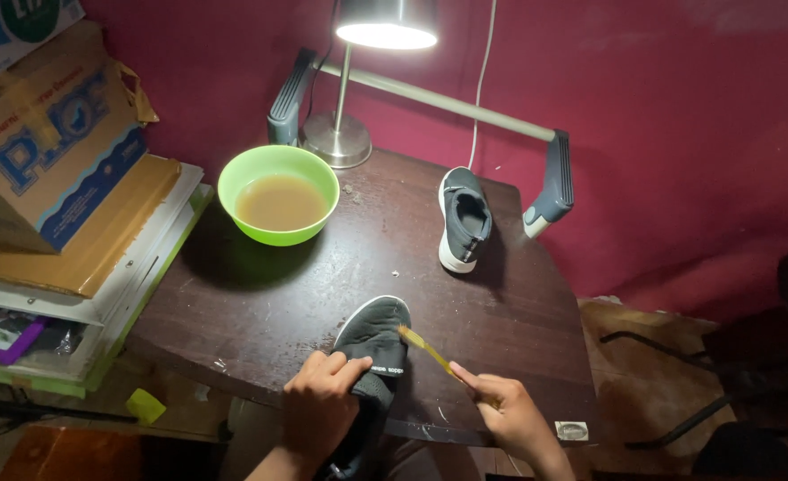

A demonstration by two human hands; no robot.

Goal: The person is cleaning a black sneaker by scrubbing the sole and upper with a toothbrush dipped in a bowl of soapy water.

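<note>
Left hand (320,403) clamped on dark shoe (373,343) at near edge of surface (260,312). Right hand (510,414) gripping yellow toothbrush (430,352), bristles against shoe toe. Green bowl (278,194) of brown liquid well apart.

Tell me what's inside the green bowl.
The green bowl on the table holds murky brown liquid. Anything beneath its surface is hidden.
</note>
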